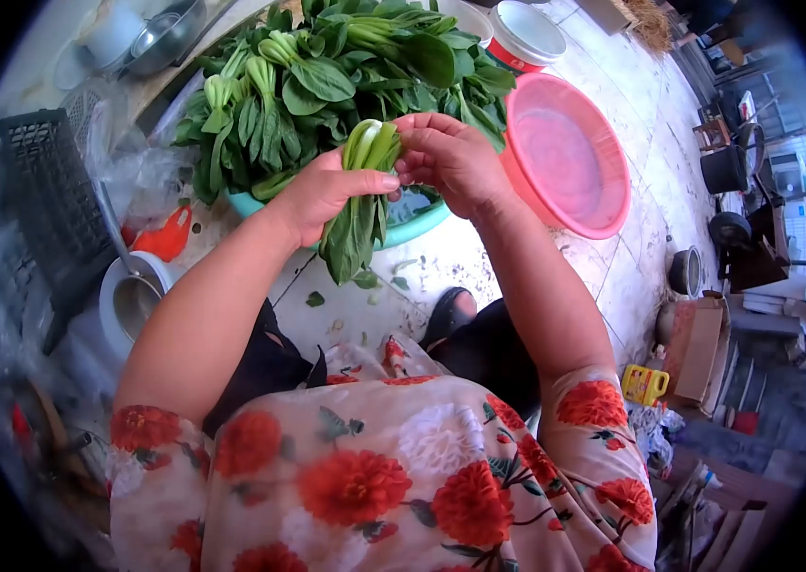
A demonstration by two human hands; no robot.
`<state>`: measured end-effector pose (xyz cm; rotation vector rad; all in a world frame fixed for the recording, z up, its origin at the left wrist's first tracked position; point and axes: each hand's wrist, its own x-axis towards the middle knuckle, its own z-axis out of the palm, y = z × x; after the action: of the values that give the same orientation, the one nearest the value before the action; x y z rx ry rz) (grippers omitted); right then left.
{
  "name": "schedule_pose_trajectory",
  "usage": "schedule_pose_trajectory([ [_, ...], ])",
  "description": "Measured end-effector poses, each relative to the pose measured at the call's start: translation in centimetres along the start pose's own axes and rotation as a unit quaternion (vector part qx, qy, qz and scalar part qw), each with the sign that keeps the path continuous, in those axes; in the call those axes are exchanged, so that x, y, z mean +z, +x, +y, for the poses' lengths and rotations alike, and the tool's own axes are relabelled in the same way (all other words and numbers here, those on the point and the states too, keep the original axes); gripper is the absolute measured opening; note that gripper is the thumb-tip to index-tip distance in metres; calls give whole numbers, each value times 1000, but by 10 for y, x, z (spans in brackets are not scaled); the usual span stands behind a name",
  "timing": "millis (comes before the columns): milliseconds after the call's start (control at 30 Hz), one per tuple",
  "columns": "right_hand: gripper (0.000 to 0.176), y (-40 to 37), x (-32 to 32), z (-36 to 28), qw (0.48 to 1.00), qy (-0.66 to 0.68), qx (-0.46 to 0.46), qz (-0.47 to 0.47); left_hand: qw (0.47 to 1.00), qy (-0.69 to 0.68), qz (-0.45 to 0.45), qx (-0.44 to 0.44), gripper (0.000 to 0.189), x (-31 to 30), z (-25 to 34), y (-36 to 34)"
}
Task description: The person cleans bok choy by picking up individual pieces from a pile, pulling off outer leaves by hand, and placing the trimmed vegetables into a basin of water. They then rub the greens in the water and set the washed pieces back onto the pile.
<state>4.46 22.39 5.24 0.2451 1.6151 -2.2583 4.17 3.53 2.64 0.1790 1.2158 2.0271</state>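
A head of bok choy [350,240] hangs leaves-down in my left hand [323,196], its pale stalk end uppermost. The thumb of that hand lies across the stalks, with the fingers wrapped behind them. At the upper right side of the stalks, my right hand [456,164] is closed, its fingertips pinching at the bok choy's edge. Just beyond my hands rises a big heap of bok choy [322,81], with leaves and pale stalk ends pointing various ways. Beneath the heap shows part of a teal basin [414,229], its rim partly covered by leaves and my hands.
To the right stands a pink basin [603,221], with a white bucket [529,33] behind it. On the left are a black plastic crate [50,181], a white container [126,305] and a red bag [164,234]. Leaf scraps [315,298] lie on the tiled floor [365,319].
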Motion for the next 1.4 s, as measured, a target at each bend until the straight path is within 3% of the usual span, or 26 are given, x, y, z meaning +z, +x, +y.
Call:
schedule_pose_trajectory([
  [233,24,-3,0,3,997,-80,0,-8,997,-5,70,-17,25,12,-6,2],
  [433,26,-3,2,4,994,-107,-23,-6,997,17,49,-65,23,0,-8,4],
  [600,31,-4,6,7,973,-199,-113,-30,995,-34,27,-89,16,1,-5,-2],
  [667,31,-4,7,12,967,-215,-134,-30,995,-35,-1,-89,23,-1,-7,-1],
  [700,32,-2,7,18,957,-223,-186,-18,995,-38,0,-92,23,3,-5,-3],
  [733,34,1,8,21,943,-230,-240,-6,995,9,-9,-100,23,8,-1,-5],
  [767,34,4,8,23,944,-228,-238,-7,992,56,-18,-109,23,14,4,-6],
  [833,33,4,14,26,871,-370,-321,-18,989,71,-14,-127,20,21,0,-8],
  [900,26,-1,14,27,871,-408,-273,-1,975,174,13,-136,21,22,-5,-6],
  [967,21,-1,13,32,829,-458,-320,16,976,162,20,-147,24,25,-5,-9],
  [1167,18,0,13,37,851,-447,-274,21,977,200,41,-68,30,19,-13,-4],
  [1233,18,-2,14,36,864,-443,-240,7,973,198,30,-115,61,17,-12,-4],
  [1367,18,-2,16,36,864,-446,-233,18,972,206,47,-100,59,16,-19,-2],
  [1400,19,-1,17,36,859,-444,-254,23,976,195,52,-77,46,20,-19,-3],
])
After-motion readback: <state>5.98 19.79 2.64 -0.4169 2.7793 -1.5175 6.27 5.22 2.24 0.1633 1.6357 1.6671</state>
